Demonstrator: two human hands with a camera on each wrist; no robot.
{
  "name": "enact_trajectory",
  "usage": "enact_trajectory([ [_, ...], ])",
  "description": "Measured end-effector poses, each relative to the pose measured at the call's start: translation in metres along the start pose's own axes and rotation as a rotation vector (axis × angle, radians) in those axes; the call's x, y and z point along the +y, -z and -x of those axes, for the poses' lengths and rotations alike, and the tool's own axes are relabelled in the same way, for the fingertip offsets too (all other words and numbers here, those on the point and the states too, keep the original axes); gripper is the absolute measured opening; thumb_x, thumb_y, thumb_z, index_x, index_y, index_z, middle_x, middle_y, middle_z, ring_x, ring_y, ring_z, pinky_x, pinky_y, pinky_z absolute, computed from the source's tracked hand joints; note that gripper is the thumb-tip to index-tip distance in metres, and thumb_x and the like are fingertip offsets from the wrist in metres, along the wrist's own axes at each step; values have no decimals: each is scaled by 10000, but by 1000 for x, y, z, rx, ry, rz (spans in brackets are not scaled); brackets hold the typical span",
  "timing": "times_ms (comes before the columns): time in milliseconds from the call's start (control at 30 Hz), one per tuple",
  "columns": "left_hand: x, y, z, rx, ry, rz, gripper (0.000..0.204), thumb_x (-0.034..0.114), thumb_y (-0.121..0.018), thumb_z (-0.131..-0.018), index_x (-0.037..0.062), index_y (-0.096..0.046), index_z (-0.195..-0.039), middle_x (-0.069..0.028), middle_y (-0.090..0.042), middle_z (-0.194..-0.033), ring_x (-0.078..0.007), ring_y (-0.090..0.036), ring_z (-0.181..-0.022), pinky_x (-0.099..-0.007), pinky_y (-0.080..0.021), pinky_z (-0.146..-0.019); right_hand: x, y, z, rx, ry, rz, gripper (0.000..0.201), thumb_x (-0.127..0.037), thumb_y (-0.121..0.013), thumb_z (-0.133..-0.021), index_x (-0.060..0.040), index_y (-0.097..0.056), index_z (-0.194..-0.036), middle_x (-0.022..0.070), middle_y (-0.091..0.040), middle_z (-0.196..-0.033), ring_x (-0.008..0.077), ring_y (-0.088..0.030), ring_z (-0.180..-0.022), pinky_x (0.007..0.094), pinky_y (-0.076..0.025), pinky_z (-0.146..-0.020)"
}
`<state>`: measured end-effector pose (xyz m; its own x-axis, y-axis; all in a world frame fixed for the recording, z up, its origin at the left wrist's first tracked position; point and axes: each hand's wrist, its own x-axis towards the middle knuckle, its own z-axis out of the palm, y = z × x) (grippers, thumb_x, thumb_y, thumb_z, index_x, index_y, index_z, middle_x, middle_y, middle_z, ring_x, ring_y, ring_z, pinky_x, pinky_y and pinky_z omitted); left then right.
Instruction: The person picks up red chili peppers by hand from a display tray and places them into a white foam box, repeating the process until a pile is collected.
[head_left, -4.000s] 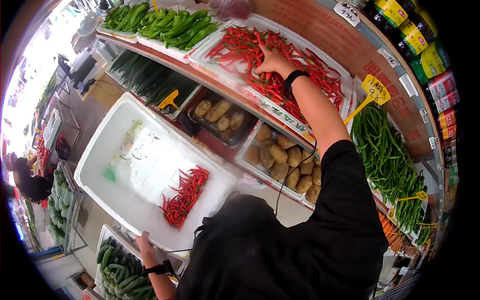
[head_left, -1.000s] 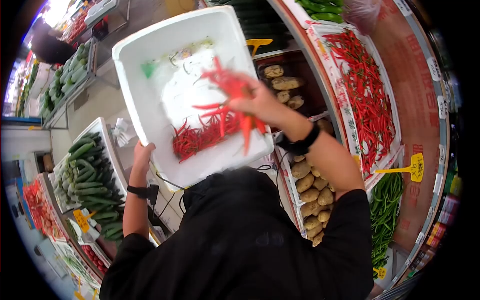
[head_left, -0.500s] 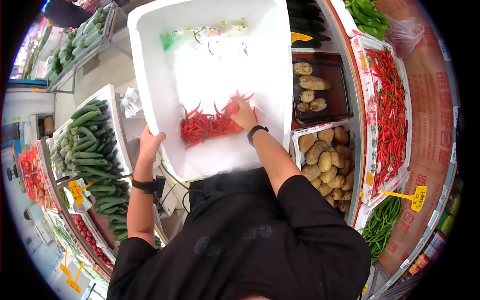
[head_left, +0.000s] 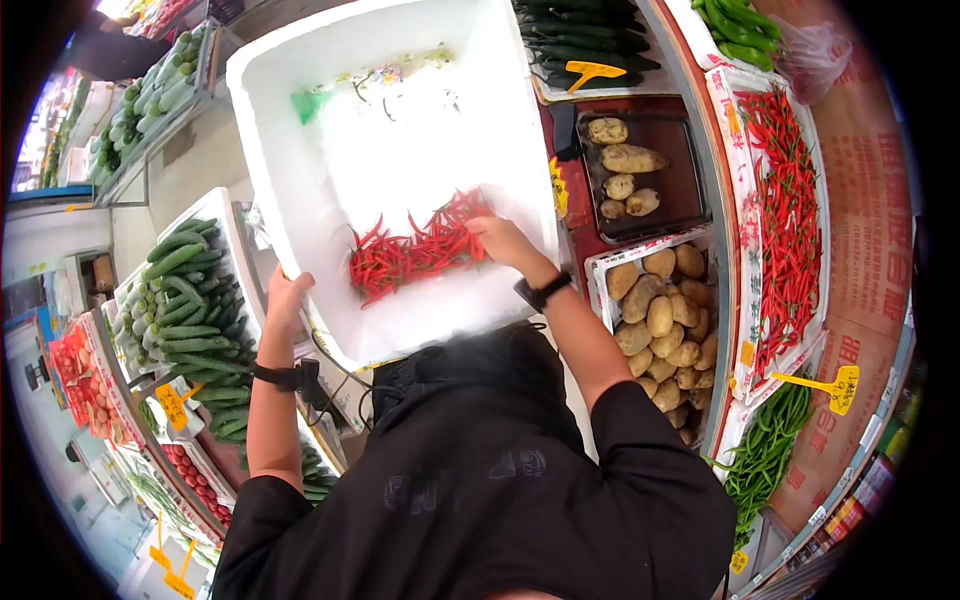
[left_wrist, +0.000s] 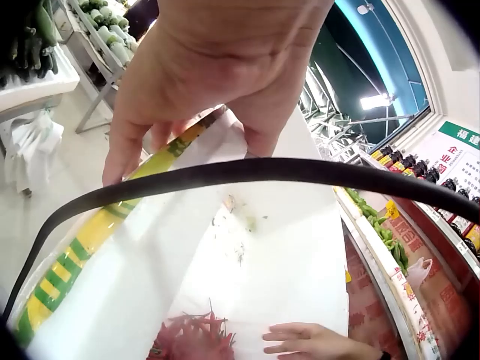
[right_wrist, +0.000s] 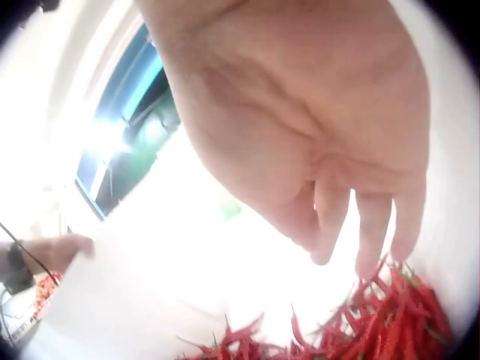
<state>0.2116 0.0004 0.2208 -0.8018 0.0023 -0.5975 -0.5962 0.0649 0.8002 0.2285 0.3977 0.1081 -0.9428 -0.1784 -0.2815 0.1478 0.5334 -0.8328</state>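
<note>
The red chilies [head_left: 410, 255] lie in a loose band inside the white foam box [head_left: 268, 160], nearer its near edge than its far one, reaching toward the right wall. The person's left hand [head_left: 288, 298] pinches the left wall near the near left corner, thumb inside and fingers outside; the right hand [head_left: 505, 243] hangs over the band's right end, fingers fairly straight and slightly apart, tips at the pile, with no chili visibly pinched. Handling them well probably means low, light fingers that spare skins and stems, while the left grip steadies the light box. Red Chinese characters show on the white crate [head_left: 732, 200] and the brown cardboard [head_left: 860, 200]. The yellow price tag [head_left: 843, 390] is handwritten, too small to read surely; the shirt [head_left: 470, 510] has faint lettering. In the left wrist view, a sign [left_wrist: 459, 135] appears to read 福建, with 企业简 below.
</note>
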Motion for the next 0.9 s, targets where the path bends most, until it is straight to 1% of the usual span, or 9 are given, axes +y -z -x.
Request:
enact_trajectory([
  [100, 16, 6, -11, -2, 8, 4, 518, 3, -512, -727, -72, -486, -1239, -142, -618, -1100, -245, -622, -979, -342, -503, -864, -42, 40, 43, 96, 49, -208, 224, -103, -569, -903, 20, -671, -1060, 146, -713, -962, 255, -673, -918, 344, -506, -811],
  [233, 15, 31, -43, -27, -33, 25, 496, 23, -521, -746, -66, -501, -1234, -136, -623, -1098, -239, -626, -975, -339, -507, -853, -70, 91, 101, 186, -137, -248, 227, -172, -571, -941, 7, -674, -1035, 99, -707, -917, 145, -638, -824, 290, -480, -732],
  [433, -1, 83, -107, -56, 3, -10, 482, 42, -540, -785, -47, -505, -1257, -103, -618, -1114, -215, -604, -982, -326, -488, -858, -99, 125, 165, 551, -239, -357, 210, -95, -507, -964, -3, -618, -1116, 78, -689, -1001, 141, -630, -914, 282, -492, -803],
  [533, -10, 107, -131, -41, 37, -128, 285, 135, -571, -838, 41, -571, -1108, -17, -601, -923, -105, -569, -754, -252, -460, -582, -109, 139, 198, 690, -252, -356, 239, -79, -524, -949, -9, -590, -1169, 80, -679, -1055, 146, -628, -939, 286, -496, -817],
  [600, 0, 101, -134, -105, 62, -122, 91, 208, -589, -854, 129, -542, -859, 77, -441, -644, -22, -336, -468, -206, -242, -391, -122, 149, 219, 784, -270, -293, 241, -80, -548, -936, -11, -596, -1162, 77, -674, -1053, 145, -624, -934, 288, -502, -817],
  [700, -32, 141, -187, -165, 187, -126, 171, 234, -613, -820, 119, -551, -932, 14, -464, -769, -96, -462, -666, -256, -398, -543, -141, 167, 252, 887, -328, -290, 221, -88, -551, -942, -11, -607, -1142, 72, -673, -1032, 139, -620, -925, 287, -504, -814],
  [767, -22, 130, -158, -407, -701, -864, 248, 154, -614, -822, 106, -538, -1054, -39, -481, -945, -142, -505, -842, -295, -458, -667, -135, 178, 273, 990, -293, -305, 195, -102, -562, -950, -12, -613, -1116, 55, -669, -1005, 113, -615, -898, 269, -499, -795],
  [800, -28, 138, -174, -356, -302, -487, 407, 12, -585, -744, 66, -502, -1139, -125, -496, -1043, -253, -505, -967, -359, -449, -790, -137, 188, 285, 1030, -288, -284, 194, -104, -564, -952, -13, -614, -1115, 50, -668, -1004, 106, -613, -895, 266, -499, -792],
  [900, -4, 102, -147, -453, -526, -950, 554, -121, -541, -682, 41, -475, -1208, -188, -519, -1091, -324, -529, -976, -411, -447, -855, -128, 225, 317, 1162, -235, -252, 195, -115, -575, -949, -24, -630, -1112, 45, -673, -1021, 100, -614, -917, 278, -504, -797],
])
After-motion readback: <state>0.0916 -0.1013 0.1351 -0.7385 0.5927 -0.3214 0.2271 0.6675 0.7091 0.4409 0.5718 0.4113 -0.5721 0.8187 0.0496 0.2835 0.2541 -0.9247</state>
